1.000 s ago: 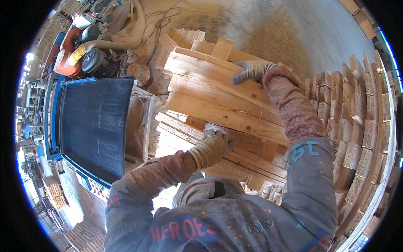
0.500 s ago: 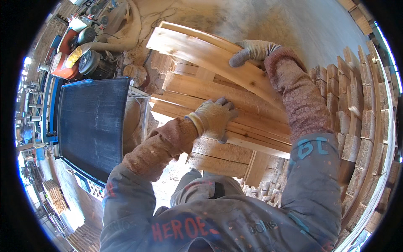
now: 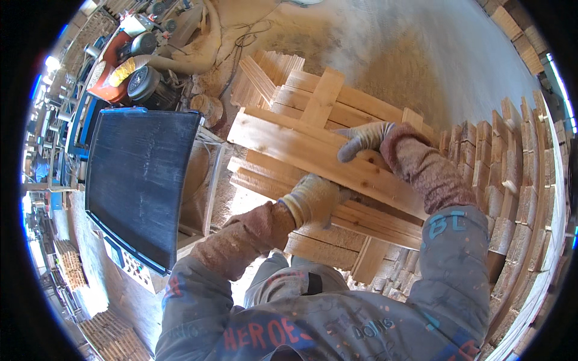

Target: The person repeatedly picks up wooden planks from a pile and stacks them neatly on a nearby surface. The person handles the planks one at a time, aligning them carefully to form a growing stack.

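A long, pale wooden plank (image 3: 289, 137) lies slanted across a stack of boards, its left end raised toward the machine side. My right hand (image 3: 366, 142), in a grey-tipped knit glove, closes on the plank's far edge, thumb on top. My left hand (image 3: 312, 200), in a yellowish glove, is at the plank's near edge, over the narrow near boards (image 3: 379, 224). Its fingertips go into the shadow below the plank, so its grip is hidden. Beyond the plank, more boards (image 3: 361, 103) lie in the stack, with a short crosspiece (image 3: 324, 96) over them.
At left stands a dark, flat belt-like machine surface (image 3: 141, 186) with a blue frame. Behind it are motors (image 3: 143, 83) and a hose (image 3: 186, 63). Stacked lumber (image 3: 509, 174) rises along the right. Another wood pile (image 3: 259, 78) sits beyond the boards; sawdust covers the floor (image 3: 373, 42).
The plank in my right hand has come nearer and lower, uncovering the far boards and crosspiece. My left hand has moved from lying spread on the boards to the plank's near edge.
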Tool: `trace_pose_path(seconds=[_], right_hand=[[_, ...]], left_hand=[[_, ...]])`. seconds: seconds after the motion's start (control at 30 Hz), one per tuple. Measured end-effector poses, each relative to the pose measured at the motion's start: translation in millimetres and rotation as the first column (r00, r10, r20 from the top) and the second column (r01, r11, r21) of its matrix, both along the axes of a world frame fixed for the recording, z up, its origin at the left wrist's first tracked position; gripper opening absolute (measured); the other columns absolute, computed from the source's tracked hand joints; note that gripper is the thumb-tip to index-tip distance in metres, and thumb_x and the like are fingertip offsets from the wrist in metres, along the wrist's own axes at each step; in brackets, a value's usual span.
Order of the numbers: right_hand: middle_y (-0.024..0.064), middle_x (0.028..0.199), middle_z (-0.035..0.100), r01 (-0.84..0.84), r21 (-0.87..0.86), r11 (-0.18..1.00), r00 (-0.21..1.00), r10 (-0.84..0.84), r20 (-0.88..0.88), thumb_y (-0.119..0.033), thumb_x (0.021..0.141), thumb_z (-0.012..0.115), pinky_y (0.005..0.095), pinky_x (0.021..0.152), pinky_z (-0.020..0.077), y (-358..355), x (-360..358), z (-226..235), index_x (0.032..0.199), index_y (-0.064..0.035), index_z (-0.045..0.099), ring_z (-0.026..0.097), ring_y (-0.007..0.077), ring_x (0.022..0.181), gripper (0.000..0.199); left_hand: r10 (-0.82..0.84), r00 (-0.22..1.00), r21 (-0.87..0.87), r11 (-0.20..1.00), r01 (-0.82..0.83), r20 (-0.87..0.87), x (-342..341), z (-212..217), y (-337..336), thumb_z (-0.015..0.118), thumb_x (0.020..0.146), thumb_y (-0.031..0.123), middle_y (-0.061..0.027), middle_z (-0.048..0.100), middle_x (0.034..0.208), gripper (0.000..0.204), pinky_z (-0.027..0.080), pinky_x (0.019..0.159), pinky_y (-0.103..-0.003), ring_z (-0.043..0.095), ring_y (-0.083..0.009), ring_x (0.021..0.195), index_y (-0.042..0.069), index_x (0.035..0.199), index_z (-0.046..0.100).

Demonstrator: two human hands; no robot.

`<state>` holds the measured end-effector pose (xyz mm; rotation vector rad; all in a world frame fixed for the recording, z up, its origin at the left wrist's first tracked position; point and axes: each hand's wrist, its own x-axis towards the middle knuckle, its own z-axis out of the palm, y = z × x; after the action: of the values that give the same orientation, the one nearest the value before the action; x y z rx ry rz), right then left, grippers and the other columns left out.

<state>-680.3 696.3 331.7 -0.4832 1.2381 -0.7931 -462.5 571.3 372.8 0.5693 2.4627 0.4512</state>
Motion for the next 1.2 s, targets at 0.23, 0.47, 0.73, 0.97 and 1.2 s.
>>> trace_pose_path(seconds=[0.23,0.47,0.73,0.97,1.2], right_hand=[[0.0104,0.159,0.046,-0.032,-0.117,0.993,0.989,0.049,0.141,-0.028,0.073,0.095,0.0376,0.12,0.0348,-2,17,-5,0.166,-0.0096,0.026,0.041,0.023,0.145,0.118],[0.0095,0.156,0.051,0.199,-0.206,0.958,0.964,-0.229,-0.135,-0.026,0.068,0.096,0.0356,0.12,0.0345,3,-23,11,0.162,-0.0078,0.036,0.044,0.0253,0.144,0.113],[0.0139,0.137,0.065,0.334,-0.427,0.84,0.598,-0.539,-0.593,-0.034,0.068,0.096,0.0402,0.112,0.0458,26,-72,104,0.147,-0.0086,0.057,0.058,0.0293,0.13,0.092],[0.0161,0.136,0.066,0.464,-0.687,0.559,0.522,-0.799,-0.298,-0.032,0.078,0.09,0.0371,0.106,0.0514,55,-62,216,0.132,-0.0025,0.068,0.061,0.0245,0.125,0.065],[0.0157,0.121,0.073,0.436,-0.629,0.643,0.306,-0.763,-0.569,-0.02,0.093,0.081,0.0302,0.09,0.0627,144,-67,244,0.135,-0.0014,0.065,0.07,0.0212,0.109,0.05]], left_hand=[[-0.042,0.978,0.097,0.993,0.062,-0.203,11,-6,-4,0.092,0.062,0.043,-0.0201,0.06,0.142,0.092,0.04,0.116,-0.05,0.053,-0.0428,0.134,0.01,0.142,0.061],[-0.044,0.997,0.116,0.993,0.037,0.059,-47,-17,-12,0.094,0.051,0.043,-0.0242,0.059,0.144,0.111,0.04,0.117,-0.048,0.052,-0.041,0.137,0.01,0.15,0.055],[-0.038,0.981,-0.098,0.994,0.058,0.192,-36,-8,15,0.097,0.054,0.046,-0.0209,0.062,0.136,0.123,0.05,0.105,-0.051,0.055,-0.0432,0.13,0.008,0.156,0.04],[0.108,0.993,0.019,0.994,-0.109,0.056,25,3,7,0.098,0.059,0.039,-0.0202,0.065,0.127,0.102,0.051,0.102,-0.048,0.063,-0.0395,0.118,0.004,0.143,0.05],[0.685,0.717,0.292,0.665,-0.688,0.127,36,2,-82,0.097,0.066,0.048,-0.0274,0.069,0.121,0.105,0.054,0.102,-0.039,0.069,-0.0361,0.111,-0.017,0.133,0.048]])
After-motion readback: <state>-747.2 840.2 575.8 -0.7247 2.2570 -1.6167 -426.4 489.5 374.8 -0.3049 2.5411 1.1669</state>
